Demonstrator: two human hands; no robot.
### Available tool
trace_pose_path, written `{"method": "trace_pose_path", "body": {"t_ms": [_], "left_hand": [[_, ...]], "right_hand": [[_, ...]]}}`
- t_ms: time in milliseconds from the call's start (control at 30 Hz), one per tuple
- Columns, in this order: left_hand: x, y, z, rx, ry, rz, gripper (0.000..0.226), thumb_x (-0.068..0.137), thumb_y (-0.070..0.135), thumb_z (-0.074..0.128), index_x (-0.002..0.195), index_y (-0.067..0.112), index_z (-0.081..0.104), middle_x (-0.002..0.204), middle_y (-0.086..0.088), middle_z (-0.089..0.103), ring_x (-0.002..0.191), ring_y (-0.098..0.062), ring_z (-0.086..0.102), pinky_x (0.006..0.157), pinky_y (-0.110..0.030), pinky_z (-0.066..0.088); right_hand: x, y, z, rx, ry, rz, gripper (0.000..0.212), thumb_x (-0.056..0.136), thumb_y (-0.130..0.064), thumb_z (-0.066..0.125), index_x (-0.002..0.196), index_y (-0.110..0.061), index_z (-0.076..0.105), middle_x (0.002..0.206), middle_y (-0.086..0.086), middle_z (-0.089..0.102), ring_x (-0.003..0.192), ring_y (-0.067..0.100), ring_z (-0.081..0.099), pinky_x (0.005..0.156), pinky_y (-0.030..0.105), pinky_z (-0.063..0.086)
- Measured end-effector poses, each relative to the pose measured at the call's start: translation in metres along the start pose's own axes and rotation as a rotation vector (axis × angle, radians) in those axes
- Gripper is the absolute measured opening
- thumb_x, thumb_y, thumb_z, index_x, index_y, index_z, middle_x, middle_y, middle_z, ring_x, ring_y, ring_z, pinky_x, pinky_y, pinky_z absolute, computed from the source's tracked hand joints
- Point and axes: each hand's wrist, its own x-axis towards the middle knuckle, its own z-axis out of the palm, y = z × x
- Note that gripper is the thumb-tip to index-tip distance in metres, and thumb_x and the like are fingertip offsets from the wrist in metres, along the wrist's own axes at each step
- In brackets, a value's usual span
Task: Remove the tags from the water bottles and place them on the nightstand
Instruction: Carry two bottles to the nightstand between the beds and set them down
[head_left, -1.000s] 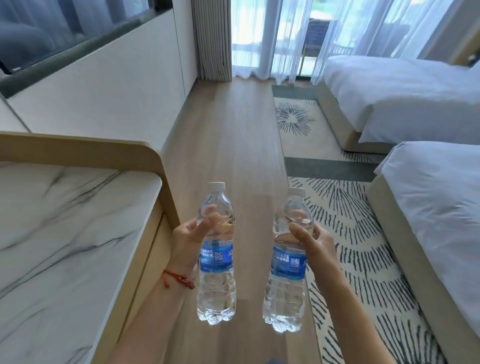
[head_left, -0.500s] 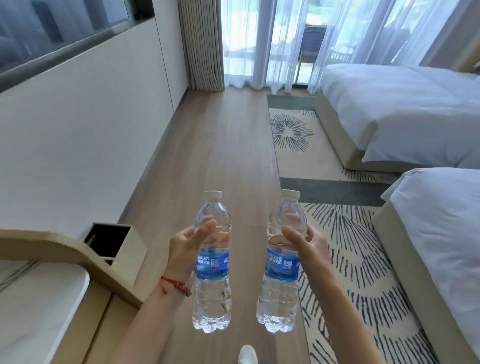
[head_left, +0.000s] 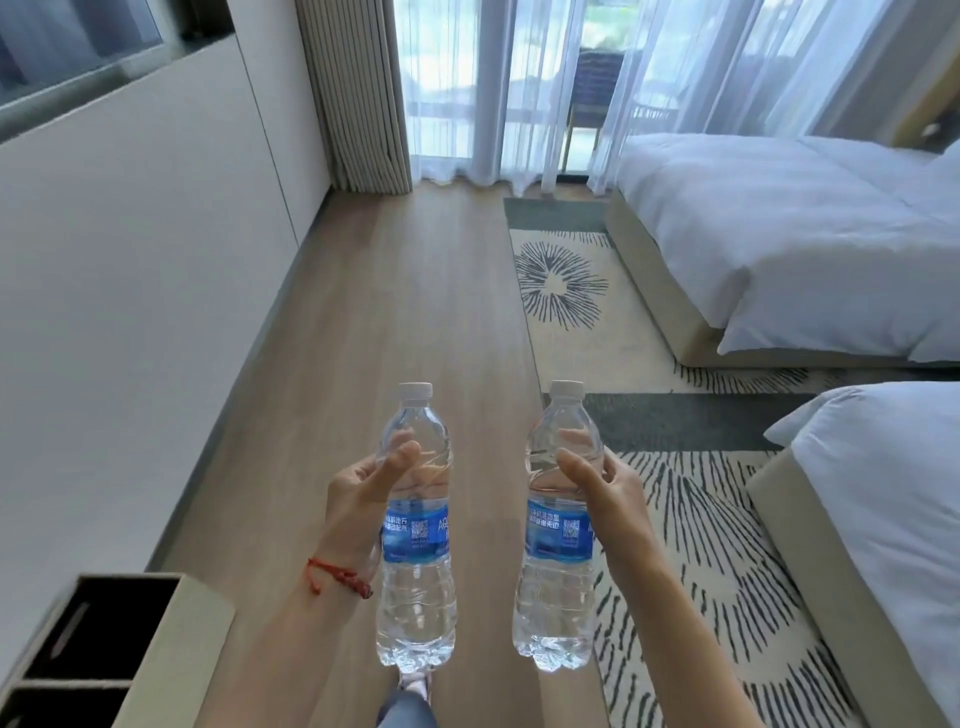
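Presently, risk: both hands are occupied, so peeling a tag one-handed could let a full bottle slip and drop to the wooden floor (head_left: 332, 322).
Second risk: no nightstand shows in view, so I judge that walking while watching the bottles could end in a bump against a bed (head_left: 769, 228) or the open-topped box (head_left: 171, 644).
Left hand (head_left: 363, 493): fingers and thumb curled round the left water bottle (head_left: 415, 561) above its blue label.
Right hand (head_left: 608, 493): wrapped likewise round the right water bottle (head_left: 556, 561).
Position: both bottles held upright in the air, side by side but apart, over the floor beside the patterned rug (head_left: 675, 519).
Appearance: clear ribbed plastic, white caps, full of water, blue printed bands still in place; no separate hanging tag can be made out.
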Motion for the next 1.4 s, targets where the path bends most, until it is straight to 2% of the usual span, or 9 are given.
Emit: {"method": "trace_pose_path", "body": {"t_ms": [100, 533, 667, 800, 867, 1033, 1133, 1267, 1400], "left_hand": [[0.069, 0.018, 0.003, -0.018, -0.027, -0.028, 0.055, 0.047, 0.036, 0.084, 0.092, 0.009, 0.069, 0.076, -0.010, 0.074, 0.067, -0.023, 0.071, 0.054, -0.027, 0.055], [0.279, 0.064, 0.051, 0.027, -0.148, -0.100, 0.079, 0.021, 0.054, 0.088, 0.084, 0.011, 0.071, 0.071, -0.007, 0.074, 0.062, -0.021, 0.069, 0.051, -0.025, 0.054], [0.337, 0.062, 0.083, 0.025, -0.160, -0.111, 0.082, 0.020, 0.054, 0.088, 0.088, 0.011, 0.070, 0.072, -0.007, 0.073, 0.063, -0.019, 0.069, 0.054, -0.026, 0.056], [0.398, 0.063, 0.128, 0.029, -0.184, -0.123, 0.063, 0.041, 0.035, 0.087, 0.094, 0.007, 0.069, 0.071, -0.007, 0.073, 0.062, -0.019, 0.069, 0.052, -0.025, 0.055], [0.428, 0.066, 0.155, 0.047, -0.194, -0.117, 0.070, 0.038, 0.041, 0.085, 0.096, 0.005, 0.067, 0.070, -0.007, 0.073, 0.062, -0.020, 0.069, 0.053, -0.026, 0.056], [0.491, 0.078, 0.220, 0.075, -0.253, -0.118, 0.074, 0.040, 0.045, 0.084, 0.100, 0.005, 0.066, 0.076, -0.008, 0.074, 0.068, -0.024, 0.070, 0.057, -0.030, 0.058], [0.526, 0.078, 0.255, 0.101, -0.295, -0.124, 0.082, 0.026, 0.055, 0.087, 0.093, 0.011, 0.069, 0.077, -0.010, 0.073, 0.070, -0.026, 0.069, 0.063, -0.035, 0.059], [0.571, 0.076, 0.300, 0.119, -0.363, -0.170, 0.083, 0.027, 0.056, 0.087, 0.094, 0.011, 0.069, 0.087, -0.017, 0.072, 0.077, -0.032, 0.069, 0.071, -0.043, 0.057], [0.627, 0.067, 0.354, 0.156, -0.490, -0.235, 0.077, 0.030, 0.052, 0.087, 0.091, 0.009, 0.069, 0.076, -0.011, 0.073, 0.065, -0.024, 0.070, 0.056, -0.032, 0.059]], "right_hand": [[0.059, -0.010, 0.018, 0.020, 0.043, 0.006, 0.062, 0.046, -0.054, 0.069, 0.097, -0.020, 0.062, 0.087, 0.008, 0.073, 0.077, 0.019, 0.072, 0.063, 0.022, 0.056], [0.246, -0.032, 0.036, 0.132, 0.207, 0.074, 0.063, 0.047, -0.053, 0.070, 0.099, -0.018, 0.063, 0.087, 0.009, 0.073, 0.079, 0.023, 0.072, 0.068, 0.029, 0.058], [0.307, -0.031, 0.019, 0.126, 0.220, 0.077, 0.056, 0.053, -0.047, 0.073, 0.099, -0.017, 0.063, 0.077, 0.002, 0.075, 0.073, 0.018, 0.072, 0.058, 0.021, 0.055], [0.372, -0.036, -0.006, 0.145, 0.240, 0.063, 0.049, 0.056, -0.041, 0.075, 0.096, -0.014, 0.064, 0.076, 0.004, 0.073, 0.069, 0.017, 0.071, 0.056, 0.021, 0.054], [0.405, -0.043, -0.021, 0.159, 0.252, 0.061, 0.039, 0.060, -0.035, 0.078, 0.091, -0.016, 0.064, 0.077, 0.006, 0.071, 0.067, 0.015, 0.071, 0.056, 0.020, 0.054], [0.467, -0.064, -0.061, 0.181, 0.306, 0.042, 0.059, 0.048, -0.049, 0.072, 0.094, -0.013, 0.064, 0.072, 0.003, 0.073, 0.067, 0.016, 0.071, 0.056, 0.020, 0.054], [0.497, -0.068, -0.083, 0.178, 0.349, 0.054, 0.053, 0.054, -0.043, 0.073, 0.096, -0.011, 0.064, 0.083, 0.012, 0.072, 0.071, 0.018, 0.071, 0.058, 0.022, 0.055], [0.532, -0.071, -0.109, 0.232, 0.433, 0.054, 0.063, 0.048, -0.049, 0.072, 0.100, -0.013, 0.063, 0.086, 0.014, 0.072, 0.071, 0.021, 0.071, 0.058, 0.022, 0.056], [0.570, -0.071, -0.138, 0.250, 0.550, 0.086, 0.056, 0.051, -0.045, 0.076, 0.093, -0.010, 0.064, 0.076, 0.006, 0.072, 0.067, 0.018, 0.071, 0.056, 0.022, 0.055]]}}
